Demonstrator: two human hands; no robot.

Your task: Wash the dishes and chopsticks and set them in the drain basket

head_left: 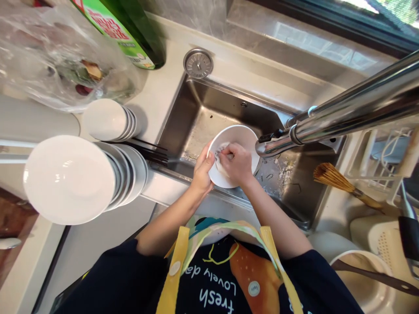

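We're at the steel sink [209, 93], hands over its middle. Our left hand [203, 169] is closed on the rim of a white bowl [237, 136], fingers wrapped over the edge, holding it tilted above the sink floor. Our right hand [236, 163] is narrow, fingers pinched on a crumpled white cloth [221, 160] pressed against the bowl's inside. The hands are just beside each other, and the bowl touches neither sink wall.

Sink floor has pale food residue [281, 174] on the side under the stainless faucet [360, 104], which crosses above the sink on the right. Black chopsticks [147, 150] lie across the sink's left rim, tips pointing in. Two stacks of white plates [67, 179] sit left of the sink, beyond them a plastic bag with food scraps [62, 56]. A green dish soap bottle [131, 30] stands behind the sink's far left corner, near a round steel strainer [198, 63] on the deck. A bamboo dish brush [330, 178] lies right of the sink, with a beige colander [389, 248] nearby. Our printed apron [212, 279] sits against the sink's front edge.
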